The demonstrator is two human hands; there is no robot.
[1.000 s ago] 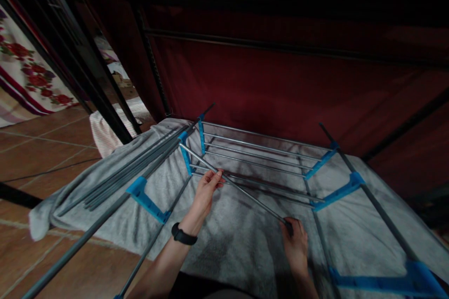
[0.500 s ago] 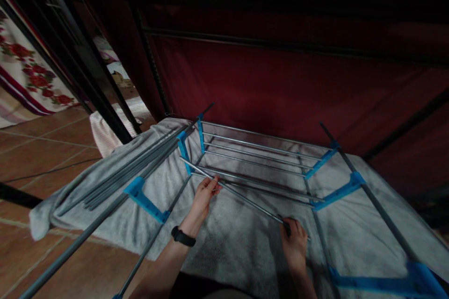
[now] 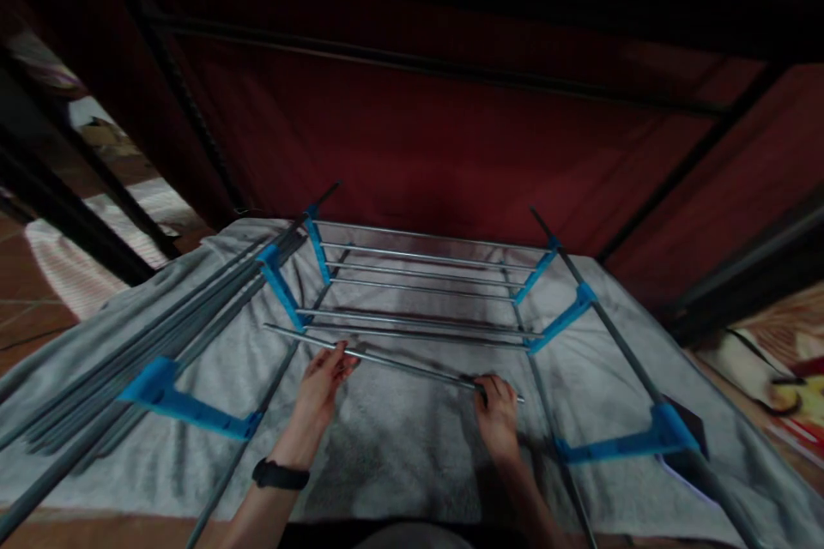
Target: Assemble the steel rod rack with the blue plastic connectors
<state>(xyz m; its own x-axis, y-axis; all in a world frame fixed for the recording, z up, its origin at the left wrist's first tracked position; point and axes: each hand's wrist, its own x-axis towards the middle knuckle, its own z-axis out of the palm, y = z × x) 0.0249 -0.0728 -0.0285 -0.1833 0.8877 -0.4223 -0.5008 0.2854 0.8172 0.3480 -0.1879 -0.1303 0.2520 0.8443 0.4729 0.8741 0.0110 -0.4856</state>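
Note:
A thin metal rod [image 3: 412, 367] spans between my hands, its left end slightly higher in view. My left hand [image 3: 327, 373], with a black band at its wrist, pinches the rod left of its middle. Near the rod's right end, my right hand [image 3: 497, 413] is closed around it. Just beyond lies a partly assembled rack of grey tubes with blue plastic brackets. Several rungs [image 3: 418, 276] join its two sides. The rod's left tip is close to a left blue bracket [image 3: 283, 287]; whether they touch I cannot tell. Nearer me, another left bracket [image 3: 193, 407] and a right bracket [image 3: 627, 444] face each other.
A bundle of loose grey tubes [image 3: 154, 343] lies along the left on a grey blanket [image 3: 399, 455]. Behind the rack rises a dark red panel [image 3: 412, 137] with black bars. A dark flat object [image 3: 692, 425] sits under the right side tube. Patterned fabric [image 3: 785, 343] is at far right.
The rod has swung from a steep slant to nearly parallel with the rungs, both hands still holding it. My view has turned to the right.

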